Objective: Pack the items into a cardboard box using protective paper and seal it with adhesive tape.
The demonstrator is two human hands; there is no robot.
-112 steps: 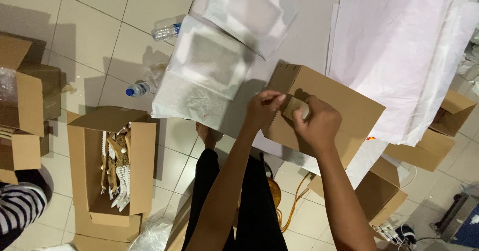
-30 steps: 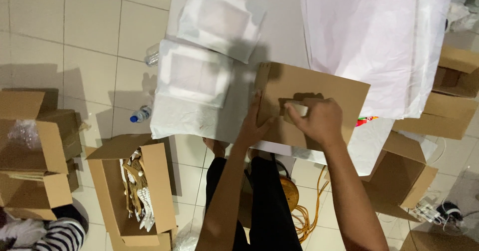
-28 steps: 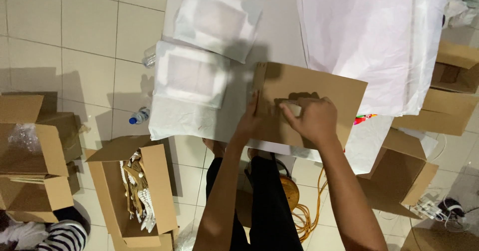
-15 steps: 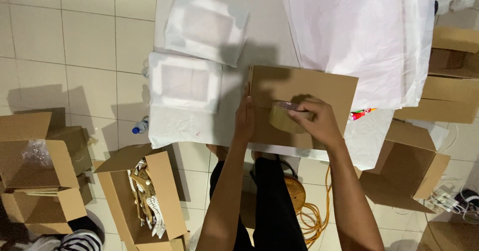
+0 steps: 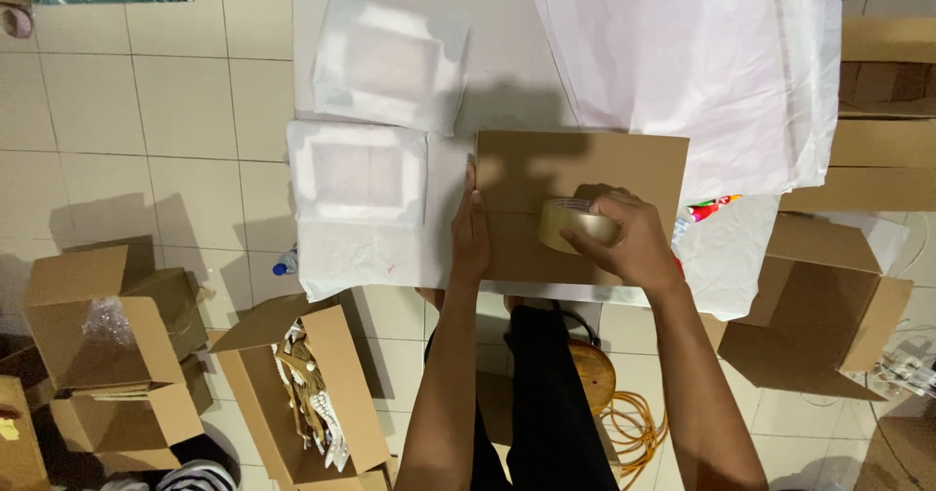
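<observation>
On the white table (image 5: 507,62), the brown cardboard box (image 5: 580,174) is now lying squarer than a moment ago, the left hand (image 5: 470,239) pressing flat-fingered against its side while the right hand (image 5: 624,242), fingers clamped, is drawing the tape roll (image 5: 577,226) along the seam.

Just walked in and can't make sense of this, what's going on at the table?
A person at a white table has a closed cardboard box in front of them. The left hand lies flat against the box's left edge, and the right hand holds a roll of tape on its top. Wrapped white packets lie beside it.
</observation>
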